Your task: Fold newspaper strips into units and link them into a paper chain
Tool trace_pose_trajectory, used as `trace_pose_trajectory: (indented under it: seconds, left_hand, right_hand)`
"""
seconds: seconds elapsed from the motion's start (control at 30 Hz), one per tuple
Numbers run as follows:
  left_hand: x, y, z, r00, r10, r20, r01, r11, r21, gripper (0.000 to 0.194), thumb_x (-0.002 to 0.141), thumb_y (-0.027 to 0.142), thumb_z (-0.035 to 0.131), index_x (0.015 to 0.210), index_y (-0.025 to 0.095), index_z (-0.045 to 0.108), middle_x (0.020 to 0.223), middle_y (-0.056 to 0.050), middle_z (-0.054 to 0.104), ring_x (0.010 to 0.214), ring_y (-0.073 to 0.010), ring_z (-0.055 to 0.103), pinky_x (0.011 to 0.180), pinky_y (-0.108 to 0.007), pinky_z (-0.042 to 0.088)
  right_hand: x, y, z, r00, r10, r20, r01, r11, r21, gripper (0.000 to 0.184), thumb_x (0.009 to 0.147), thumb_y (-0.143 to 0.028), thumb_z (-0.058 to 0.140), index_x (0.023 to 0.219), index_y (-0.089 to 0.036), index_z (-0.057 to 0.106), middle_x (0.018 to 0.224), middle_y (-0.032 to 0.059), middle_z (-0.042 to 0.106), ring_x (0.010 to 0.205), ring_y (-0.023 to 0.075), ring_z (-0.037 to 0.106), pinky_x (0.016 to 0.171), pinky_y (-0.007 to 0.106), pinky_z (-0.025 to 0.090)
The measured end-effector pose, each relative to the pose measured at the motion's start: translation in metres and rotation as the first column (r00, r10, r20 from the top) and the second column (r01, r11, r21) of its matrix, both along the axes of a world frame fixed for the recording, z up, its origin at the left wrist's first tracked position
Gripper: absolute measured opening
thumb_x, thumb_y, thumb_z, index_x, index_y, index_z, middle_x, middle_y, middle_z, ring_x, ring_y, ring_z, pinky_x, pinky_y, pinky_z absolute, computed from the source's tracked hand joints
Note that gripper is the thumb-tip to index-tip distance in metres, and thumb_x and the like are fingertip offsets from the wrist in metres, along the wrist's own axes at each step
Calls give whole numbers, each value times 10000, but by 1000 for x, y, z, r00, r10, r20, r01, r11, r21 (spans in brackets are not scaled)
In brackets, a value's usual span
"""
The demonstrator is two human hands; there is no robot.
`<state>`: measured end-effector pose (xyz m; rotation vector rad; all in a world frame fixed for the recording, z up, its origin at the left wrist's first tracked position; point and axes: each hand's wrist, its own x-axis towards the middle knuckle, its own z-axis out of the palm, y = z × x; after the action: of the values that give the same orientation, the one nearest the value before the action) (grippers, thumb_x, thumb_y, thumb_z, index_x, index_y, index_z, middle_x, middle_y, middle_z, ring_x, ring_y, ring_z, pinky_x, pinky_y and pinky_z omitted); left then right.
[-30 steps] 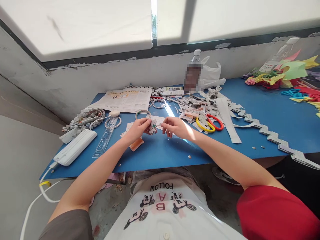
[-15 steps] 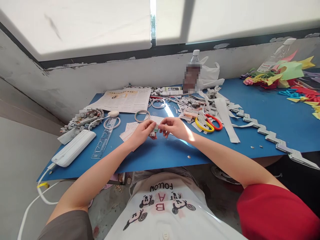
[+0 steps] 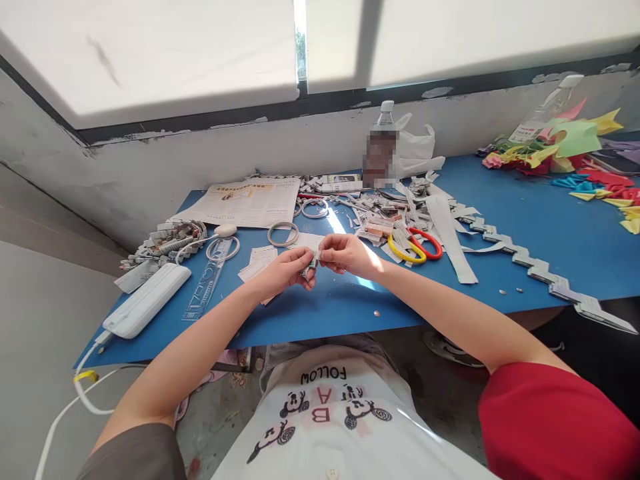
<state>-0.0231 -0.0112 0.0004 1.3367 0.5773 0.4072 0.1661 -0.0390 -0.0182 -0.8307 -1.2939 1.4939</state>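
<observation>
A small folded piece of printed paper (image 3: 311,264), white with a green patch, sits in the pinched fingers of my left hand (image 3: 291,268). From the other side my right hand (image 3: 349,255) closes thumb and forefinger on its pale end. Both hands are over the front middle of the blue table (image 3: 320,313), and fingers partly cover the paper. Flat paper pieces (image 3: 260,260) lie under and beside my left wrist. Scissors (image 3: 407,248) with yellow and red handles rest to the right of my right hand, their blades among paper strips.
Behind the hands are a tape roll (image 3: 283,234), a newspaper (image 3: 245,203) and a heap of folded paper strips (image 3: 380,217). A zigzag paper chain (image 3: 540,267) runs right. At left lie a clear ruler (image 3: 205,283) and a white corded device (image 3: 147,300). A bottle (image 3: 383,150) stands at the back.
My right fingers have moved slightly onto the paper's end, and the folded piece has turned a little in my left hand. The camera view has shifted slightly.
</observation>
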Motion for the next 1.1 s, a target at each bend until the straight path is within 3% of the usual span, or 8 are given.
trace_pose_trajectory:
  seconds: [0.2,0.73,1.1]
  left_hand:
    - [-1,1,-1,997,-79,20,80,993,-89,356,816,509,652,809,184,508,602,47,494,534,-95,552,530,-232,459]
    - [1,0,-1,1000,0,12,0,999,-49,374,788,518,678,771,180,520,595,38,486,540,-92,515,527,-229,448]
    - [7,0,-5,986,159,50,-166,959,229,402,811,563,614,766,178,507,637,22,546,556,-100,534,560,-256,450]
  right_hand:
    - [0,-2,2,999,46,20,-46,999,18,360,662,-447,797,736,-141,623,513,-41,541,445,69,466,380,195,354]
    - [0,-8,8,994,-31,103,18,991,132,405,676,-510,769,703,-138,612,579,-1,610,485,89,542,435,226,448]
    - [-1,-9,17,982,-101,162,85,991,102,379,679,-485,759,695,-148,586,600,4,617,478,87,529,404,215,398]
